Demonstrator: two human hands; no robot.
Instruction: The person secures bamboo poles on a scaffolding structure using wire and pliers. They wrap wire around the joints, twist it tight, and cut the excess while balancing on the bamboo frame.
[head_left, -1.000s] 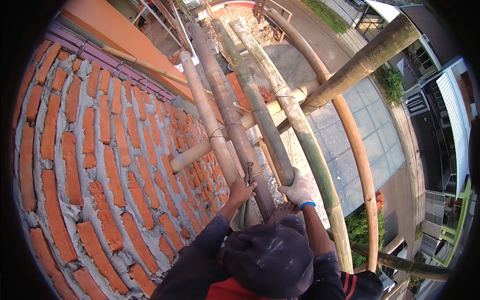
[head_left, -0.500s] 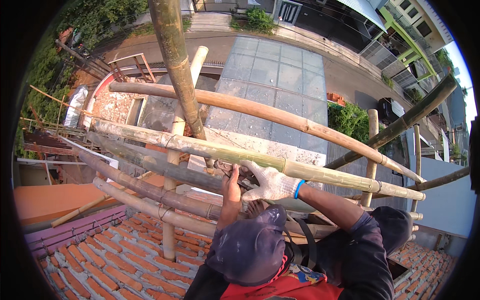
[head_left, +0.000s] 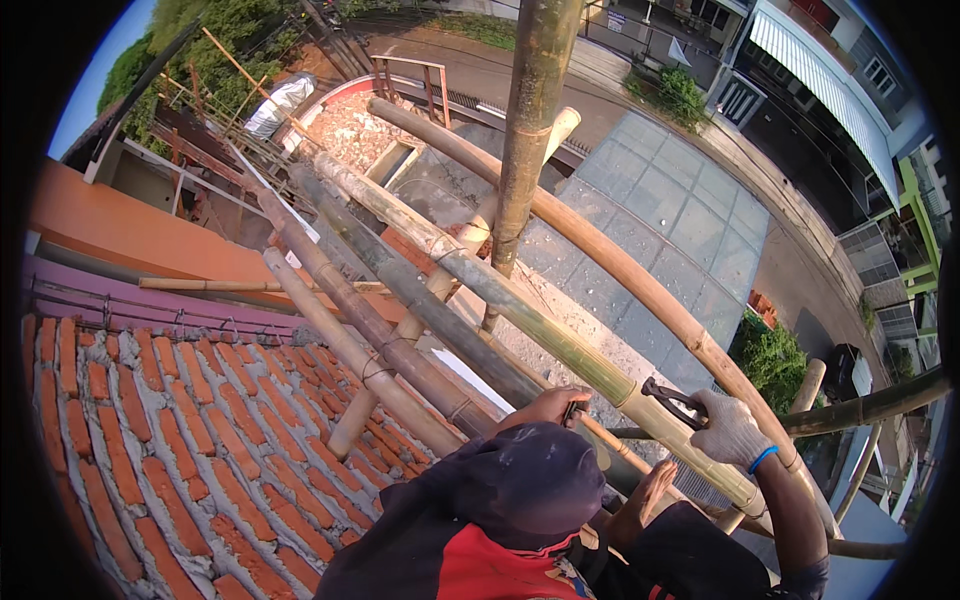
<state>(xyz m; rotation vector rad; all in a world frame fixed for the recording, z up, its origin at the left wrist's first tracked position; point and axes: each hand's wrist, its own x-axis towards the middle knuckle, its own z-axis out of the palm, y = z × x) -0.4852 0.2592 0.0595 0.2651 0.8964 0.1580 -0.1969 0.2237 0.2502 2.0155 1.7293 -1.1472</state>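
Tool handling seems underway: pincers (head_left: 660, 391) are clasped by the closed right hand (head_left: 733, 432) over the green pole (head_left: 560, 335), something dark (head_left: 572, 411) by the curled left hand (head_left: 552, 403) beside it; steadiness is called for next.

From the head, 1 wide fisheye view looks steeply down, close over the dark cap (head_left: 530, 485) and bamboo poles (head_left: 565, 345).

Lit brightly by outdoor daylight. Palest on the rubble (head_left: 350, 135) toward 11 o'clock and the ribbed roof (head_left: 822, 75) toward 2 o'clock. Clearly sunlit on the gloved right hand (head_left: 730, 430) near 4 o'clock. Sunk nearly to black on the dark clothing (head_left: 692, 555) near 5 o'clock. Softer toward the rim, bowed by fisheye distortion along the brick wall (head_left: 175, 455) at 8 o'clock, blacked out at the corners.
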